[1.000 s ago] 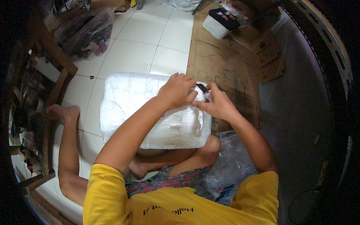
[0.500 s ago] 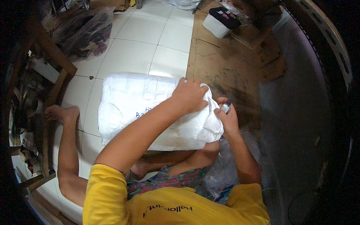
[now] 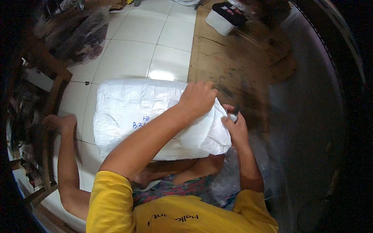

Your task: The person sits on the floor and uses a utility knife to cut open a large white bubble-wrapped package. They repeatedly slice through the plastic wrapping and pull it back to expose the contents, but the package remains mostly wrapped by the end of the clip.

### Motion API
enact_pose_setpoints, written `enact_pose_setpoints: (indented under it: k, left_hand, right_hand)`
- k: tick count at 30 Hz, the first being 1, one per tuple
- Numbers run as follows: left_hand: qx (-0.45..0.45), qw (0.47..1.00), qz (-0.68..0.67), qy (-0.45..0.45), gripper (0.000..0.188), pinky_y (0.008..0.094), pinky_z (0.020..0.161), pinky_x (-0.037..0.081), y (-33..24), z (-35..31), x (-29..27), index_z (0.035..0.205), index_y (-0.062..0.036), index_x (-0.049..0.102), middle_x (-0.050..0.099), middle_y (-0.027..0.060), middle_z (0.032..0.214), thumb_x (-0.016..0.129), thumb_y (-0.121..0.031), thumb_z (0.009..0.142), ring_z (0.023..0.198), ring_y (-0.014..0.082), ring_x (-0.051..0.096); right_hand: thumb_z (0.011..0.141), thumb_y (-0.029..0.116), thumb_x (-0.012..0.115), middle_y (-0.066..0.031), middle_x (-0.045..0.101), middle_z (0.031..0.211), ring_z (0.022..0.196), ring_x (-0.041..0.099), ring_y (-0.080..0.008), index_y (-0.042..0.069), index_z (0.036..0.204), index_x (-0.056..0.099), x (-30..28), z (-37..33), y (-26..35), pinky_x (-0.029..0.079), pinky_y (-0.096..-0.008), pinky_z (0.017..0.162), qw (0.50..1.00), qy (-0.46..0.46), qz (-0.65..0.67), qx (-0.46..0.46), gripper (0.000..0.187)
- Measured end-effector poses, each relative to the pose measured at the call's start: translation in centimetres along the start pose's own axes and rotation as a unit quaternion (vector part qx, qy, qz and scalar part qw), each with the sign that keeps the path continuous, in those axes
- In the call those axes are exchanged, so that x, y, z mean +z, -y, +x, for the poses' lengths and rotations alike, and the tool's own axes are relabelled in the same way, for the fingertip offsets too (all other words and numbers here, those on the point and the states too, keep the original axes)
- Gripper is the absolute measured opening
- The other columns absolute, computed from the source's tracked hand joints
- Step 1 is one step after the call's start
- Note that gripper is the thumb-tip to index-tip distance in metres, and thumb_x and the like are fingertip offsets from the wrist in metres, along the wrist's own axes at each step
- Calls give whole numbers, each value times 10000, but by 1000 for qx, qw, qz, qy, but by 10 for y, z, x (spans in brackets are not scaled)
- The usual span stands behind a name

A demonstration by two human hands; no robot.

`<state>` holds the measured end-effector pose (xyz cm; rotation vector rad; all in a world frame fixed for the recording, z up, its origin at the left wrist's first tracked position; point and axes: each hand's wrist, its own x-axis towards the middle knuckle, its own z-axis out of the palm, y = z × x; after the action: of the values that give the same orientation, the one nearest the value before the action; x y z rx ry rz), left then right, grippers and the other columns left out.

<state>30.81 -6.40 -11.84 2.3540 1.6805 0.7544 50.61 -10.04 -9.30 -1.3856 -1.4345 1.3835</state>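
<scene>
A large white wrapped package (image 3: 120,103) with blue handwriting lies across my lap, its right end folded and crumpled. My left hand (image 3: 197,100) reaches across its top and is closed on the white wrapping near that end, fingers curled over the far edge. Beside the folded end, my right hand (image 3: 237,130) is closed around a small pale object (image 3: 233,116) with a black tip, held between thumb and fingers. What kind of object it is cannot be made out. The right thumb is close to the wrapping.
White floor tiles (image 3: 130,58) lie ahead, with flattened cardboard (image 3: 229,66) to their right. On it stands a white box with a black lid (image 3: 222,22). Clear plastic bags (image 3: 87,42) lie far left. A wooden frame (image 3: 58,87) stands left; clear plastic sheeting (image 3: 229,174) is by my right knee.
The package has shifted slightly to the left and nearer in view. Both hands remain at its right end, and the right hand still holds the small object.
</scene>
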Motion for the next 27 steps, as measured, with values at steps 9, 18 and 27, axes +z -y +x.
enact_pose_setpoints:
  k: [9,18,27]
  left_hand:
    - [-186,959,-186,-101,226,508,820,523,9,1,-1,978,2,677,679,243,908,566,-181,908,896,411,669]
    - [-364,850,-379,-28,293,437,766,570,52,25,-8,976,67,652,700,273,911,559,-211,963,740,359,723]
    - [-340,878,-316,-114,414,445,774,563,53,16,-32,1049,35,621,701,209,944,648,-363,939,855,342,713]
  right_hand:
    - [950,206,704,-60,688,1029,874,640,-119,45,1143,622,1,1,-18,519,-273,776,988,11,109,109,264]
    - [936,272,719,-35,650,978,875,593,-114,94,1067,609,0,1,-52,487,-299,805,994,-10,94,61,247]
    - [939,293,717,-12,624,978,876,565,-104,99,1081,594,3,5,-74,468,-293,773,988,3,145,48,270]
